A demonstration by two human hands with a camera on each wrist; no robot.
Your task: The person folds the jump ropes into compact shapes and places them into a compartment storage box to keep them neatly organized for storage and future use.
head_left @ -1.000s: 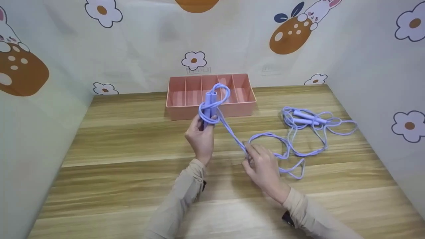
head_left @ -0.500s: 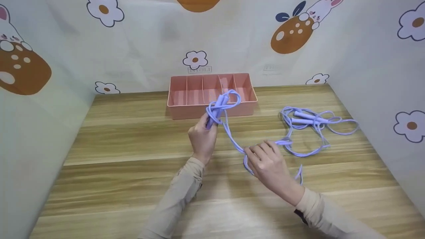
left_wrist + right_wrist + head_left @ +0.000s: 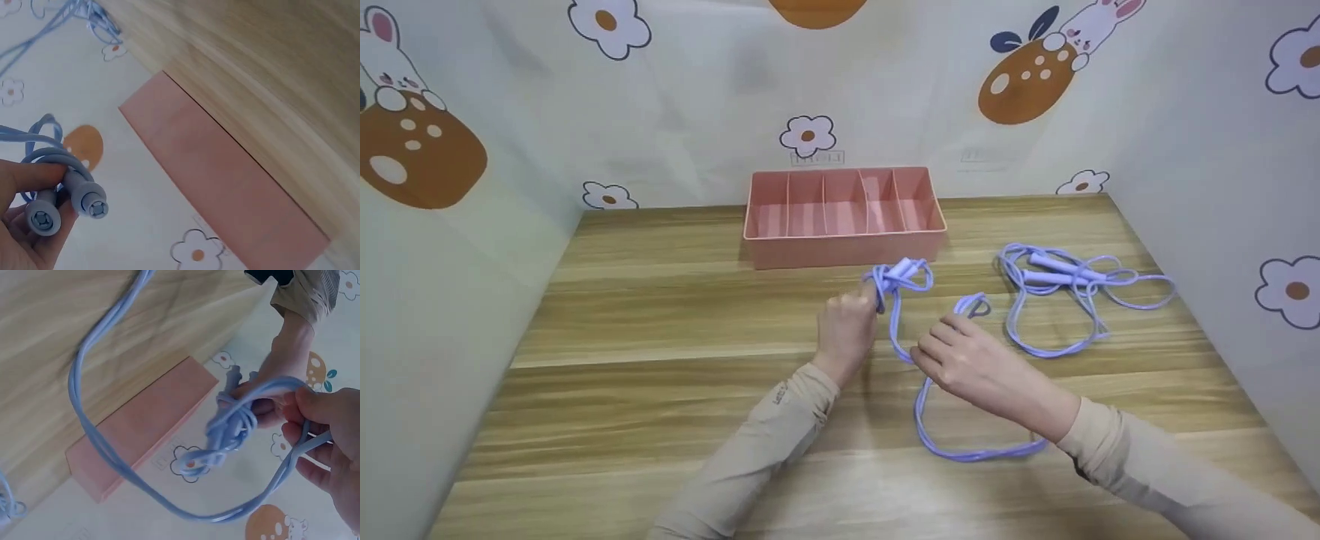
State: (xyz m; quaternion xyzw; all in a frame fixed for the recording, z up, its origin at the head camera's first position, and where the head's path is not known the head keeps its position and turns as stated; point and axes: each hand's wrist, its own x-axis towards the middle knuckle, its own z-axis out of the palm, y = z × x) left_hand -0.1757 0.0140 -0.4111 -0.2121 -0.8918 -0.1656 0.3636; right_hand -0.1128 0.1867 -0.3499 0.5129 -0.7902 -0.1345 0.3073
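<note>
Landmark: the pink divided box (image 3: 844, 252). On its near side, I see the left hand (image 3: 846, 330) gripping the lilac jump rope (image 3: 975, 455) by its paired handles (image 3: 93, 202), some loops already around them. Nearer me and right of the box's middle, the right hand (image 3: 971, 367) pinches the doubled cord (image 3: 222, 517). A second rope (image 3: 1054, 278) lies on the counter (image 3: 660, 319), right of the box. Step in hand, I judge: winding. Next move seems to call for passing slack round the handles, held steady.
</note>
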